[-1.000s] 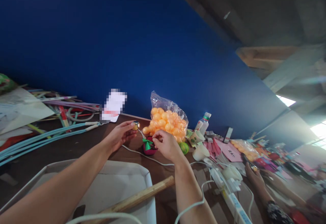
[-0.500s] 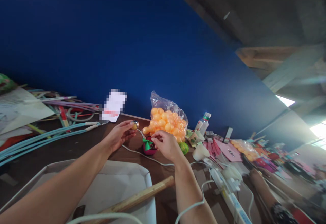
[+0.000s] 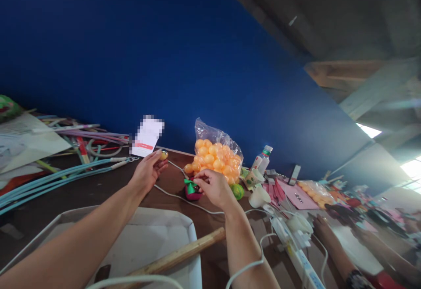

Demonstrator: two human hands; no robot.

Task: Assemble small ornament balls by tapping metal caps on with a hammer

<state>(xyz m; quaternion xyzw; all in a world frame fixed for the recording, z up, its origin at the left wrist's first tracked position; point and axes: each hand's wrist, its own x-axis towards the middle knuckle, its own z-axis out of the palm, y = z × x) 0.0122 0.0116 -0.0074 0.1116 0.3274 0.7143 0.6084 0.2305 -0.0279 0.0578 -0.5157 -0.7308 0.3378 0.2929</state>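
Observation:
My left hand (image 3: 146, 173) is raised over the dark table (image 3: 98, 188), with its fingertips pinched on a small yellowish ball (image 3: 163, 154). My right hand (image 3: 213, 187) is closed, fingers pinched together just beside a red and green ornament (image 3: 191, 190) on the table; what it pinches is too small to make out. A thin white cord (image 3: 184, 199) runs between the two hands. Right behind them stands a clear bag of orange balls (image 3: 214, 156).
A white cardboard tray (image 3: 154, 236) and a wooden handle (image 3: 184, 253) lie near me. Blue tubes (image 3: 55, 177) and sticks lie at left. A bottle (image 3: 262, 158), paper cups (image 3: 259, 197), a power strip (image 3: 301, 258) and another person's arm (image 3: 335, 249) are at right.
My left hand has moved left and slightly up with the small ball, away from the right hand. The other person's arm at right has shifted.

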